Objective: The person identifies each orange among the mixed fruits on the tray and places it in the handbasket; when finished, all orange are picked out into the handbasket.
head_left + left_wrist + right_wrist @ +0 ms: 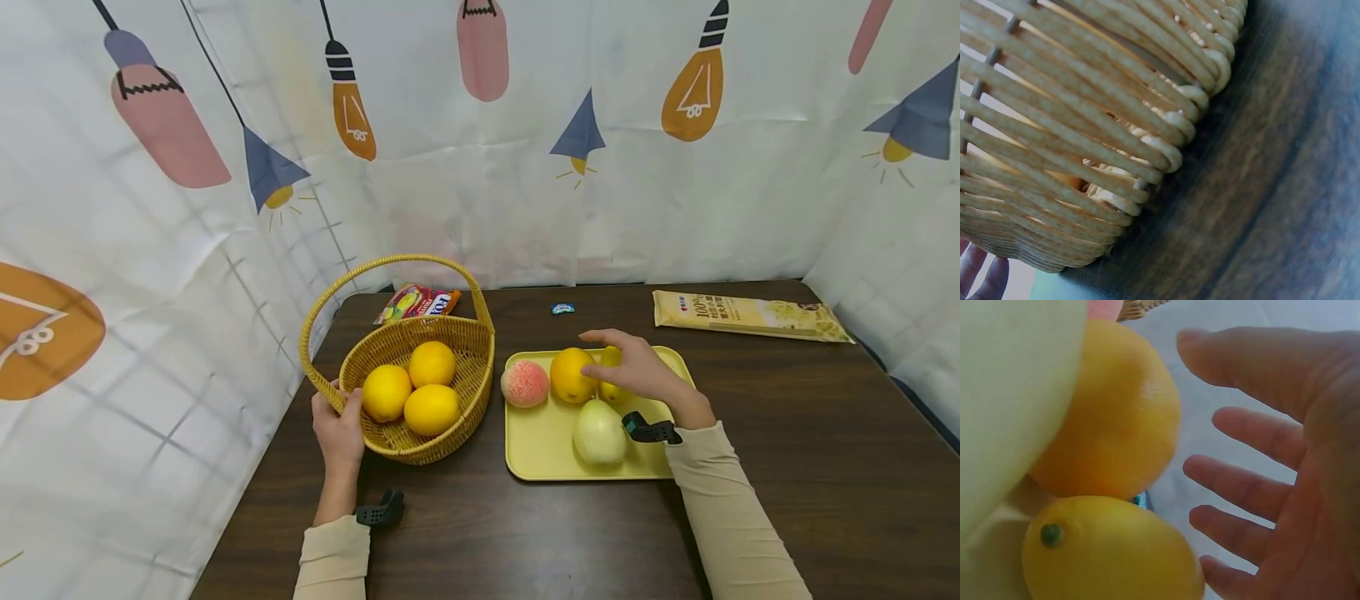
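My left hand (339, 429) grips the rim of a yellow woven basket (474, 417) near the foot of its handle, thumb on the inner side. Three yellow-orange fruits (386, 392) lie in the basket. Its woven side (1072, 125) fills much of the left wrist view, with fingertips at the lower left corner. Over the back of a yellow tray (536, 462) hovers my right hand (633, 367), fingers spread and holding nothing. Closest to it are an orange (1122, 412) and a lemon (1110, 550), which it partly covers in the head view.
A pale green pear (600, 435) and a pink peach (525, 384) share the tray. Behind the basket lies a red snack bag (417, 302). A small blue packet (562, 308) and a long yellow package (750, 317) lie along the table's back edge, before a printed curtain.
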A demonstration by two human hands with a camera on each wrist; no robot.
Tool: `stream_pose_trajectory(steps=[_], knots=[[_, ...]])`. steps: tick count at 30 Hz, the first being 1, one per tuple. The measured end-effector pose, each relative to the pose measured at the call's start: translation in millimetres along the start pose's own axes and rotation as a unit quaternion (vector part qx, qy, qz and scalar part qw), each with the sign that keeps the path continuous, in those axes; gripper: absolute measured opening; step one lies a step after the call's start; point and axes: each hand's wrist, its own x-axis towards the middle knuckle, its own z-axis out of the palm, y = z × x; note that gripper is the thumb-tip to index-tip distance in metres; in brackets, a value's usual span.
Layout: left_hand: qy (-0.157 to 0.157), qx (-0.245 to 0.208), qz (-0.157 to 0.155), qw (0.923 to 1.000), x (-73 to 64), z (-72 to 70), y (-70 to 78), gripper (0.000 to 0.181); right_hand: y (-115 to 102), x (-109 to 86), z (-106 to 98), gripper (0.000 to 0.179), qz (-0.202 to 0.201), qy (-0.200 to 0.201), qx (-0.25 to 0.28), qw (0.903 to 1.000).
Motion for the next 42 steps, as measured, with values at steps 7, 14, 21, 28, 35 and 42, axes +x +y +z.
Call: stream_pose_trajectory(steps=[7, 14, 21, 28, 35, 42], knots=[[-0.002, 0.008, -0.003, 1.0000, 5.2, 0.6, -10.6, 0.030, 2, 2.0, 7, 0.068, 0.005, -0.035, -0.032, 0.9989], [0.017, 0.009, -0.015, 0.9997, 13.7, 3.1, -37.7, 0.027, 0, 6.8, 16, 0.075, -0.039, -0.046, -0.067, 0.9959], [0.013, 0.011, -0.022, 0.9996, 14.0, 2.7, -36.8, 0.026, 0, 8.0, 20, 0.083, -0.033, -0.050, -0.104, 0.9928], [0.002, 0.006, -0.029, 0.9996, 13.6, 0.7, -33.9, 0.028, 0, 7.8, 20, 0.083, -0.032, -0.042, -0.100, 0.9936], [0.017, 0.011, -0.021, 0.9996, 12.4, 2.8, -38.6, 0.027, 0, 9.1, 21, 0.083, -0.018, -0.019, -0.076, 0.9968], [0.022, 0.009, -0.002, 0.9997, 13.2, 4.1, -40.9, 0.024, -7, 4.9, 15, 0.082, -0.021, 0.035, -0.052, 0.9978]])
